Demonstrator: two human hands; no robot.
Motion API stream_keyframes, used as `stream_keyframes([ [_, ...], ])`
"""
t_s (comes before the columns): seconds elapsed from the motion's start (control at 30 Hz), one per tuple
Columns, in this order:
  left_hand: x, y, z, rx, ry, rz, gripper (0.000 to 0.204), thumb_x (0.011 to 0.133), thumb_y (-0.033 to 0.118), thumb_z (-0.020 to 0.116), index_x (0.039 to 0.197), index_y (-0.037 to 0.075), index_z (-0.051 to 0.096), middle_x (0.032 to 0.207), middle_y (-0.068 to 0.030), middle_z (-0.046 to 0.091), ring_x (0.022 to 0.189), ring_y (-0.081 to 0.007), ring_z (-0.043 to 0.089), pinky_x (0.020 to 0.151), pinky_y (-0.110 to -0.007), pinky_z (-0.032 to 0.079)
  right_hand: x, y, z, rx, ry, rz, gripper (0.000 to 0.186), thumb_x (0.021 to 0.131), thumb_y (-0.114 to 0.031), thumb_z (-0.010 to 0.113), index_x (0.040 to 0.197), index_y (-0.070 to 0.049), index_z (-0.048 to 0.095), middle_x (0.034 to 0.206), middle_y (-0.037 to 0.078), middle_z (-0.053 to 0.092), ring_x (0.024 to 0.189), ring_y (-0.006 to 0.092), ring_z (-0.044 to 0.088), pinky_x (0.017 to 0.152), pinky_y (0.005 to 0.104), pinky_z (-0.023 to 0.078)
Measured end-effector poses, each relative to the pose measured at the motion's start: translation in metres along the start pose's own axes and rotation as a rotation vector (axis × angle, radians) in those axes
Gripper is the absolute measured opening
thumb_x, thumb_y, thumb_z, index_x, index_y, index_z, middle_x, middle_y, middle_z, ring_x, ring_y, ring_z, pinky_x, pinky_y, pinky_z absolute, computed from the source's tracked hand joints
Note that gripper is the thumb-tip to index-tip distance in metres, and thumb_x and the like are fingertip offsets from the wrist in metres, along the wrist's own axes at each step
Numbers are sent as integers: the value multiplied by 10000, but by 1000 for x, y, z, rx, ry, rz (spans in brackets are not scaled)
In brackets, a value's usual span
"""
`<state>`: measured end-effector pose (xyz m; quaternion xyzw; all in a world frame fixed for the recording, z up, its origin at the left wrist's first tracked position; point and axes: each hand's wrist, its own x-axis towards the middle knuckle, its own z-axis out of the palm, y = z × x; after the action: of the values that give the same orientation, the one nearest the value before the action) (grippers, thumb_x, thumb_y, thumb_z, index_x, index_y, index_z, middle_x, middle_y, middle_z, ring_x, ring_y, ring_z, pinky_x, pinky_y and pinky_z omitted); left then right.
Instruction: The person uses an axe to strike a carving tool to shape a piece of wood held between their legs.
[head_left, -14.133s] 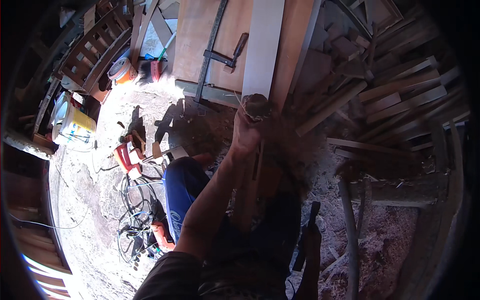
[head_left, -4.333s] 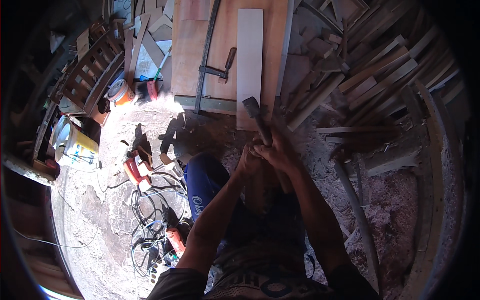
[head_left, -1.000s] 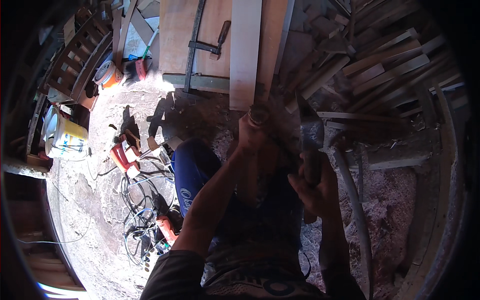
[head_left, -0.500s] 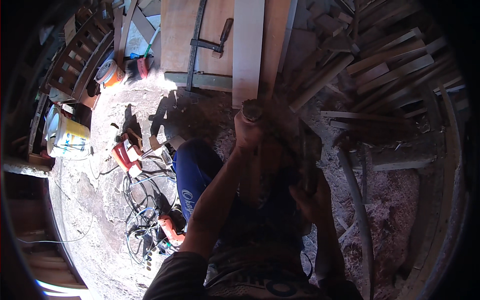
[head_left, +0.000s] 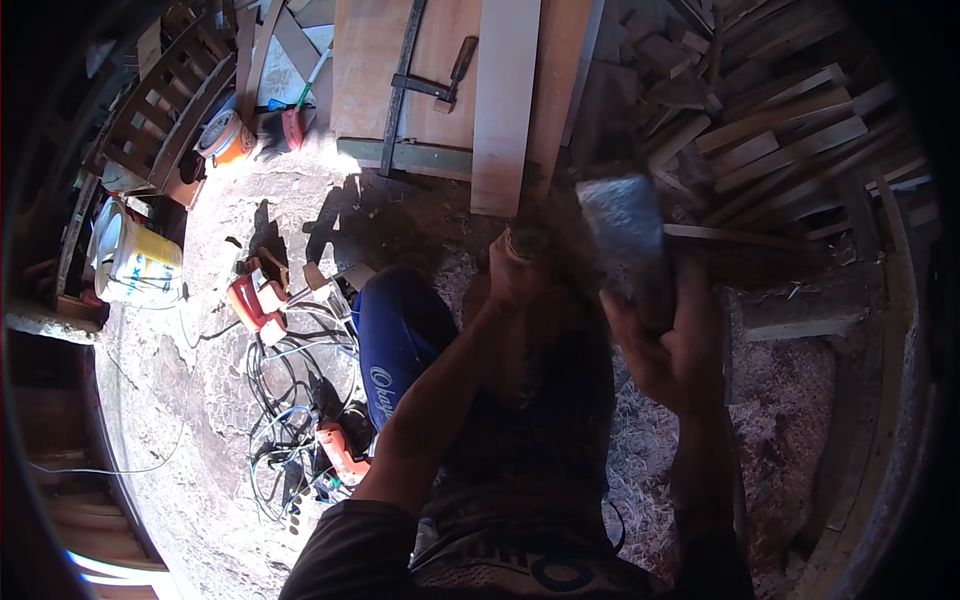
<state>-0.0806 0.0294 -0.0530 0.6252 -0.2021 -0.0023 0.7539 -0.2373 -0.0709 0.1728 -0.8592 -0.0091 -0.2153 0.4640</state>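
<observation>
So, closest in: dark shirt at the bottom edge, blue trousers above it, left knee bent outward. Left hand is out front between the knees, closed around a round-topped handle; its end faces the camera. Lower part is in shadow, can't tell what it sits on. Right hand is up and off to the right, wrapped around the grip of a hammer-like tool. Broad grey head points away from the body, blurred, well apart from the left hand.

Left of the knee: orange drill on the floor, beside a tangle of dark cables. Red tool just above the cables. Right side: ground littered with shavings.

Past the hands, a pale board lies lengthwise on a wide wooden panel, near end poking past the panel edge. Bar clamp left of the board. Further left: white-and-yellow bucket, orange bucket, red-headed brush, slatted wooden frame. Far right: heaped lumber offcuts.
</observation>
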Motion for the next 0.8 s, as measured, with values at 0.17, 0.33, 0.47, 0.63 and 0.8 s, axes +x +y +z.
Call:
stream_keyframes([
  [0.17, -1, 13, 5, -139, -48, -47, 276, 801, 133, 724, 1041, 13, 662, 942, -68, 731, 875, -134, 677, 753, -312, 557, 18, 16, 8, -444, -132, -126, 522, 908, -159, 664, 1321, 34, 411, 909, 239, 653, 893, 362, 689, 780, 427, 530],
  [0.33, -64, 29, -14, -109, -225, 118, 231, 830, 60, 639, 1052, 9, 672, 958, -53, 725, 879, -132, 670, 755, -285, 547, -16, 72, 17, -577, -537, 142, 612, 856, -152, 673, 1377, 20, 402, 990, 308, 651, 946, 480, 641, 808, 496, 528],
  [0.47, -4, -3, -36, -6, -142, -127, 169, 847, 62, 664, 1006, 15, 695, 937, -28, 719, 853, -115, 660, 743, -267, 535, -42, 81, 34, -255, -337, 273, 666, 819, -105, 674, 1416, 10, 403, 1275, 307, 558, 1108, 461, 609, 910, 458, 524],
  [0.63, 28, 82, -5, -71, -15, -42, 46, 842, 36, 715, 871, 25, 681, 843, -10, 680, 779, -80, 616, 667, -280, 496, -55, 74, 21, -66, -164, 409, 540, 820, -121, 713, 1309, -9, 513, 1095, 176, 667, 1051, 297, 665, 882, 396, 509],
  [0.8, 12, 61, -7, -55, 6, -49, 42, 855, 41, 712, 890, 20, 701, 836, -2, 682, 774, -83, 623, 671, -270, 496, -64, 85, 22, -21, -198, 419, 707, 809, -127, 721, 1431, -39, 398, 1241, 225, 625, 1173, 350, 607, 969, 413, 485],
])
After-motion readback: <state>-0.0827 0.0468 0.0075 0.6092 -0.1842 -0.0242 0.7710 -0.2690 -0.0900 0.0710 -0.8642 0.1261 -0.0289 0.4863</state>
